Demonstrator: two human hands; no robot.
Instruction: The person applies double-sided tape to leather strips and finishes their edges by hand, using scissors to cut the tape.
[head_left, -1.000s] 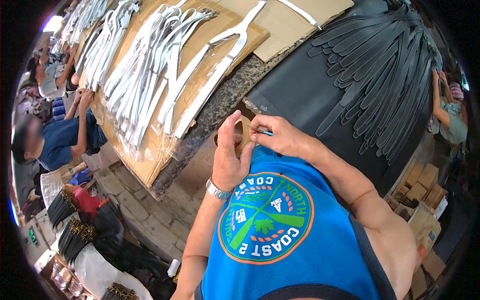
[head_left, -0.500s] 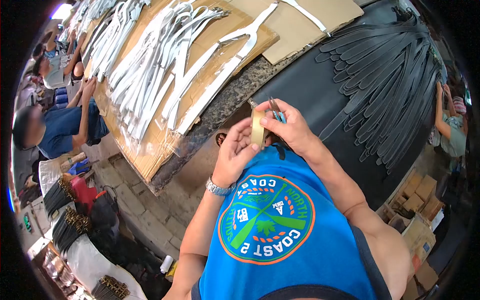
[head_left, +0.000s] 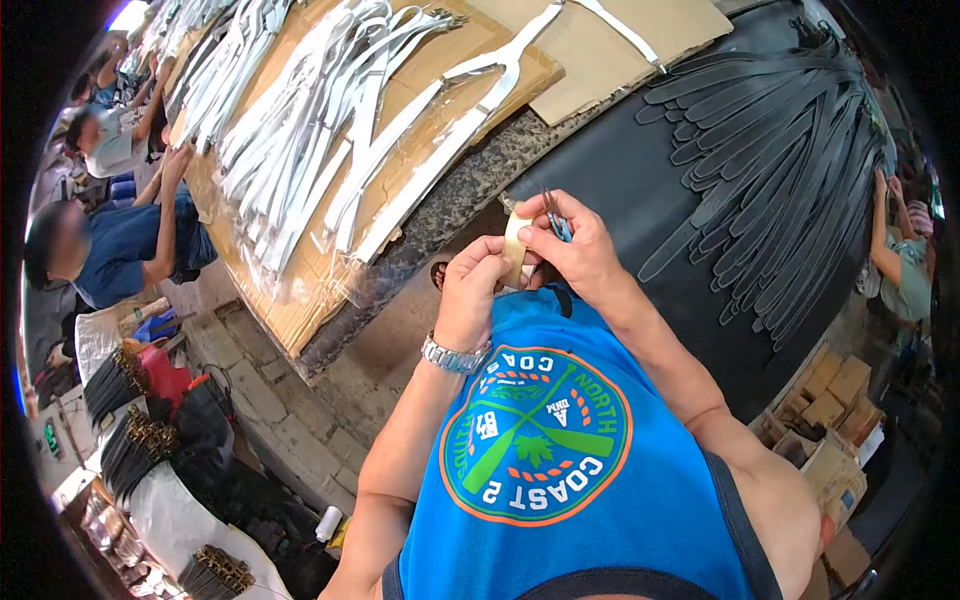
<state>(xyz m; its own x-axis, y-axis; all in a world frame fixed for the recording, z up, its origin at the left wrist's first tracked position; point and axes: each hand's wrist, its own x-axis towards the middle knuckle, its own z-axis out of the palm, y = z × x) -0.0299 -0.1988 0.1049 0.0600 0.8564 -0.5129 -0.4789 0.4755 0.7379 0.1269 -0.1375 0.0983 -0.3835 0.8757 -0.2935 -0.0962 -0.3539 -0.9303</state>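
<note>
A roll of pale yellow tape (head_left: 514, 248) is held up in front of my shirt, between my two hands. My left hand (head_left: 472, 298), with a metal watch at the wrist, pinches the roll's near side with thumb and fingers. The far edge of the roll is gripped by my right hand (head_left: 580, 250), its thumb lying on the tape. Small blue-handled snips (head_left: 557, 222) are also tucked into the right hand's fingers, their points sticking up. My fingers hide part of the roll and the snips' handles.
White suspenders (head_left: 320, 140) lie on a cardboard-covered table (head_left: 290, 320) at the left. Black straps (head_left: 750, 170) fan out on a dark tabletop (head_left: 590, 190) at the right. A person in blue (head_left: 125, 245) works at the left; cardboard boxes (head_left: 835, 400) stand lower right.
My left hand has moved up and its fingers, spread loosely around the roll before, have closed into a pinch. The roll has turned more edge-on; the right hand keeps its hold.
</note>
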